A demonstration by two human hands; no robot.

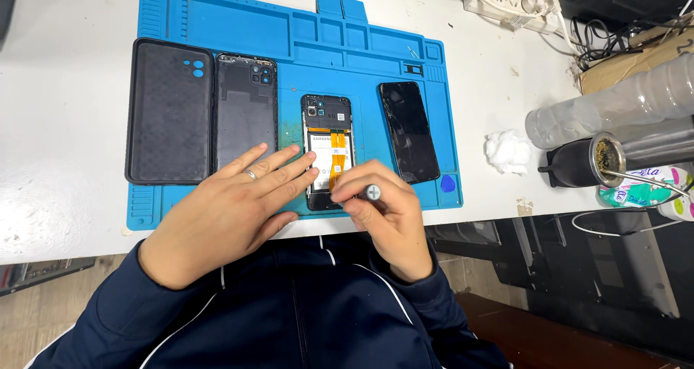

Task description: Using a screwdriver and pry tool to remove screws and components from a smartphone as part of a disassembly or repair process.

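A white worktop (65,159) is lying under even light. Below its front edge, wood-look flooring (43,304) is showing.

A single head-worn camera is looking steeply down from above the person's own chest, facing forward across the white tabletop (65,188) toward its far edge; it is sitting close enough that the flat blue rubber work mat (289,29) is filling the middle of the frame. The dark blue sleeves are entering from the bottom edge; the table's right end and the dark floor beside it are showing at right; no second view is sharing the scene.
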